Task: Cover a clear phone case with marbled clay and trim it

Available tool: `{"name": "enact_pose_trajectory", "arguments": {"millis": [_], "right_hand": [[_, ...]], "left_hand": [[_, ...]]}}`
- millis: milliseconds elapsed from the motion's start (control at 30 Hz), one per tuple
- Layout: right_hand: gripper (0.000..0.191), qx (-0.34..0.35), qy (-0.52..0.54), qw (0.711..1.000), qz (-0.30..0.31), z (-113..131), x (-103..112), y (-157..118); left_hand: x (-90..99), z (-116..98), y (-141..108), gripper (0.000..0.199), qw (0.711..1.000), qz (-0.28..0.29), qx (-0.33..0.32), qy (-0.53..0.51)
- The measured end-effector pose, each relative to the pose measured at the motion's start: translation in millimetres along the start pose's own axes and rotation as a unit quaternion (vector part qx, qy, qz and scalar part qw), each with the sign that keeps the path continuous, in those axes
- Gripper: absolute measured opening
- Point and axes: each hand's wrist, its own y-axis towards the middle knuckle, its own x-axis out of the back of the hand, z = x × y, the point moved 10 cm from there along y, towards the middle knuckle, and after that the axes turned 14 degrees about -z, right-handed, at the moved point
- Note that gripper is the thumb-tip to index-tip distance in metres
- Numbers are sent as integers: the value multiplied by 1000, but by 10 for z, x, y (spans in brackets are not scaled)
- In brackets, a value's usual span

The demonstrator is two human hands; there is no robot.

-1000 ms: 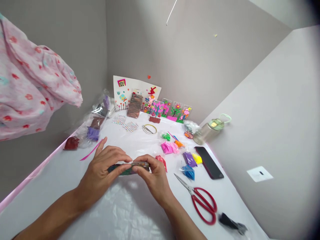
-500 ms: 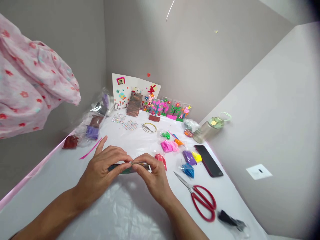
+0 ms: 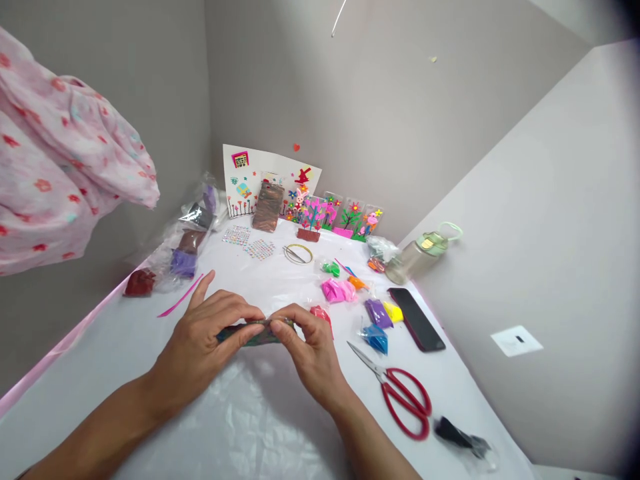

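A thin, flat piece with blue and green patches (image 3: pixel 261 337) is held up above the table, seen nearly edge-on; it looks like a phone case, but the hands cover much of it. My left hand (image 3: pixel 200 343) grips its left part between thumb and fingers, with the little finger sticking up. Thumb and forefinger of my right hand (image 3: pixel 313 350) pinch the upper edge at the right. Both sets of fingertips almost meet at the middle. Just beyond the right hand lies a red clay packet (image 3: pixel 323 315), partly hidden.
Red-handled scissors (image 3: pixel 405 400), a phone (image 3: pixel 417 320) and several clay packets (image 3: pixel 377 313) lie to the right. A bottle (image 3: pixel 417 257) leans near the wall. Decorated panels (image 3: pixel 353 220) and a brown panel (image 3: pixel 269 207) stand at the back. Bagged clay (image 3: pixel 184 263) lies left.
My right thumb and forefinger have shifted slightly along the upper edge of the piece. The left hand keeps its grip, and the view has tilted a little.
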Motion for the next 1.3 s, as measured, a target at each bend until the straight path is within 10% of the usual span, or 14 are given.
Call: {"name": "enact_pose_trajectory", "arguments": {"millis": [400, 1300], "right_hand": [[19, 9, 26, 1000, -3, 67, 74, 25], [19, 52, -47, 997, -42, 134, 141, 7]], "left_hand": [[53, 169, -30, 24, 989, -4, 129, -65], [-20, 149, -58, 22, 985, 21, 153, -74]]}}
